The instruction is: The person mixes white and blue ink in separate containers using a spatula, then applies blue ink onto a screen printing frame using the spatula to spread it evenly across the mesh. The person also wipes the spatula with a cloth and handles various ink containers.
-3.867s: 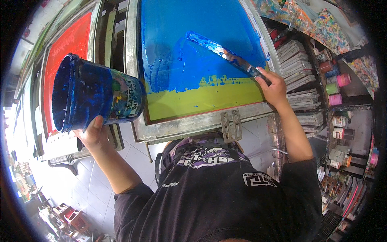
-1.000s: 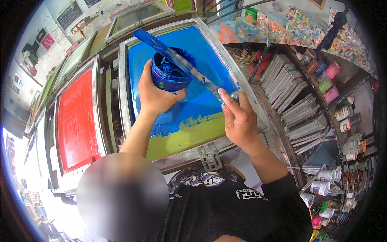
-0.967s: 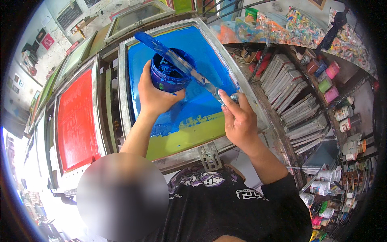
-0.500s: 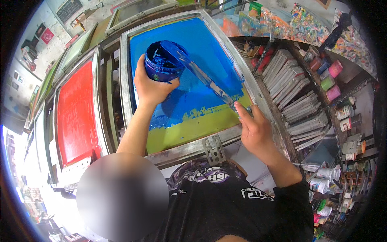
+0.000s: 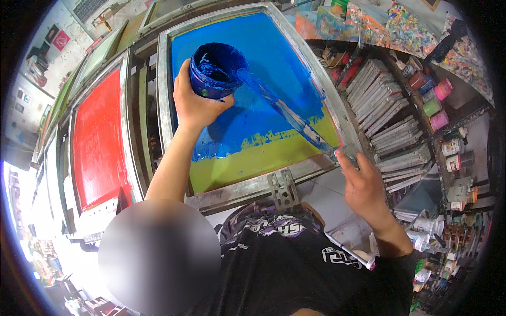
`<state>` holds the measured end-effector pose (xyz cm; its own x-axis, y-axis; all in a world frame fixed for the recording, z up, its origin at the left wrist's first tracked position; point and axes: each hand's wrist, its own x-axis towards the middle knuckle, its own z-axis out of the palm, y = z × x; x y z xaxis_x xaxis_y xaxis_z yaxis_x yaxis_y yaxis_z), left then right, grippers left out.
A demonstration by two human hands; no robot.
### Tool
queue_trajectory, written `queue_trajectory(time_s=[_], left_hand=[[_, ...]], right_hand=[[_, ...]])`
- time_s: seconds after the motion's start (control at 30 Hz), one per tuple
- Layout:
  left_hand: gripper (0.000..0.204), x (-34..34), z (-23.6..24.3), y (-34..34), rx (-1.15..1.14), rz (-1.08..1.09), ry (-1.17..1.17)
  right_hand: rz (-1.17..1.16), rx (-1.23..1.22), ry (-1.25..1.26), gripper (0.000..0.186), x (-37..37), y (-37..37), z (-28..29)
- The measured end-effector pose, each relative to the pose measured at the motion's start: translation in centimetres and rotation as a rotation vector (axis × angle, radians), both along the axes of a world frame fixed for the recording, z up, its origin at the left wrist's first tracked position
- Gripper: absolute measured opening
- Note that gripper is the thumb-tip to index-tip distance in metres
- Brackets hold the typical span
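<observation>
My left hand [image 5: 192, 108] is wrapped round a dark blue tub [image 5: 213, 84], held with its opening upward over a screen-printing frame [image 5: 349, 143]. Blue ink lies inside the tub. My right hand [image 5: 358, 179] is closed on the handle end of a long spatula [image 5: 287, 113] smeared with blue ink, whose tip rests against the tub's right rim. Below them, the frame's mesh [image 5: 232, 31] carries a broad layer of blue ink, with a yellow-green band along the near edge. A metal clamp [image 5: 283, 187] sits on the frame's near side.
A red-inked screen [image 5: 97, 137] stands to the left. On the right are stacks of flat pale boards [image 5: 371, 92], shelves of small ink containers [image 5: 432, 105] and a paint-splattered board [image 5: 400, 31] behind. My shirt fills the lower middle; a blurred circle hides the lower left.
The tub came from the left to over the screen and became upright. In the last second it moved slightly away from me, while my right hand drew the spatula rightward along its rim.
</observation>
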<state>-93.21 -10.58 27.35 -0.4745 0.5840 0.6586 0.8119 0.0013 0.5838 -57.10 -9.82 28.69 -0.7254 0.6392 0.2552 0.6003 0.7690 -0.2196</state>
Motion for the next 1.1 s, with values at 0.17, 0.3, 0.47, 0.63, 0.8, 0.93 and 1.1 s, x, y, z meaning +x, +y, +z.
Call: queue_trajectory(time_s=[0.17, 0.3, 0.47, 0.63, 0.8, 0.93, 1.1], left_hand=[[0.087, 0.3, -0.3, 0.0, 0.000, 0.000, 0.065], [0.086, 0.4, -0.4, 0.1, 0.046, 0.001, 0.150], [0.084, 0.4, -0.3, 0.3, 0.080, -0.019, 0.214], [0.084, 0.6, -0.4, 0.5, 0.086, -0.017, 0.225], [0.086, 1.0, -0.5, 0.5, 0.068, -0.016, 0.176], [0.090, 0.8, -0.8, 0.4, 0.072, -0.015, 0.074], [0.096, 0.9, -0.4, 0.2, 0.036, -0.003, 0.011]], right_hand=[[-0.004, 0.032, -0.012, 0.059, 0.9, 0.3, 0.3], [-0.018, 0.026, -0.014, 0.059, 1.4, 0.3, 0.8], [-0.022, 0.049, -0.014, 0.057, 2.1, 0.4, 1.1], [-0.026, 0.051, -0.005, 0.057, 2.4, 0.4, 1.6], [-0.034, 0.047, 0.013, 0.056, 2.8, 0.2, 1.6], [-0.031, 0.042, 0.028, 0.054, 3.1, 0.1, 1.6], [0.042, -0.184, 0.110, 0.049, 3.7, 0.8, 0.4]])
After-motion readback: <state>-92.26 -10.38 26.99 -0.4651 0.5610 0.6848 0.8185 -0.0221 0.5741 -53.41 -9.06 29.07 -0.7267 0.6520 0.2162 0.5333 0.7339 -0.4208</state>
